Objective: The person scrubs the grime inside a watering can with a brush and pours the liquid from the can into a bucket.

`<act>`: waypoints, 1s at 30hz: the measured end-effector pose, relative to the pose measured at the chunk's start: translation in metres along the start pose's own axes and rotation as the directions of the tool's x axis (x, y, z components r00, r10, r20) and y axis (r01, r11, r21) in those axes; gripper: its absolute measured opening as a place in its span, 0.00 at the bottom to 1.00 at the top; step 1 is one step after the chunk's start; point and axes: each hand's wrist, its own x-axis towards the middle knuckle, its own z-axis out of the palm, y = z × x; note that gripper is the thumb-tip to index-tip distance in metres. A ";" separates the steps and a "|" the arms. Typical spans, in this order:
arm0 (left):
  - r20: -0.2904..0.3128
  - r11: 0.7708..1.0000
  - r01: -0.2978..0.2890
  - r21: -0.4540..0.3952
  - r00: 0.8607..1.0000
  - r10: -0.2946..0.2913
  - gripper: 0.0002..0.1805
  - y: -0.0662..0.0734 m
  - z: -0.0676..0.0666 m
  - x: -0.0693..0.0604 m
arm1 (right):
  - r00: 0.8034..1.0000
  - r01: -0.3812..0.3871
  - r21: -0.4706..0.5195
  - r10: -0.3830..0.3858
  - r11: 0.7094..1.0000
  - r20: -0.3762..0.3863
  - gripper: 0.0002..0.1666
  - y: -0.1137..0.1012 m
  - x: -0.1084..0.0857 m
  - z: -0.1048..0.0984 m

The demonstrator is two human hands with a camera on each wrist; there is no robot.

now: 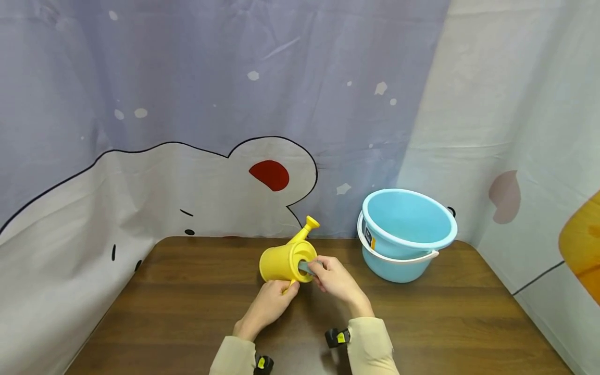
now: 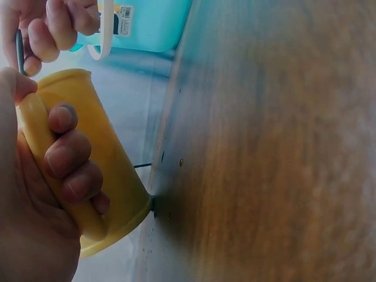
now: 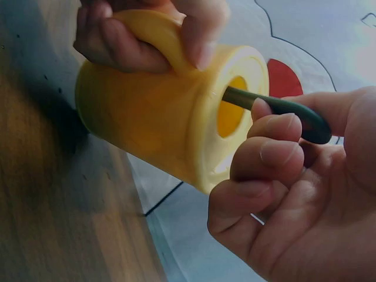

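A yellow watering can is tilted on its side above the wooden table, its round opening toward the right hand and its spout pointing up and back. My left hand grips the can's handle, fingers curled round it. Between thumb and fingers, my right hand pinches the dark green handle of a slim tool. The tool's far end passes through the opening into the can and is hidden there.
Two light blue buckets, one nested in the other, stand at the back right of the wooden table, with a pale carrying handle hanging at the front. A patterned curtain hangs behind the table and along its sides.
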 end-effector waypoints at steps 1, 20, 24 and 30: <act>0.000 1.000 0.000 0.002 1.000 0.000 0.26 0.000 0.000 0.000 | 1.000 -0.005 0.007 0.005 1.000 -0.002 0.17 0.000 0.001 0.001; -0.022 1.000 -0.005 0.017 1.000 0.006 0.26 0.002 -0.003 -0.001 | 0.999 -0.019 0.048 0.017 0.999 0.043 0.15 -0.011 -0.008 -0.012; -0.033 1.000 -0.024 0.018 0.999 0.024 0.26 0.003 -0.002 0.001 | 0.998 -0.012 0.021 0.011 1.000 0.057 0.15 -0.011 -0.012 -0.022; -0.026 1.000 -0.026 0.015 0.999 0.026 0.26 0.002 -0.001 0.001 | 0.997 -0.010 0.000 0.010 1.000 0.081 0.17 -0.010 -0.015 -0.029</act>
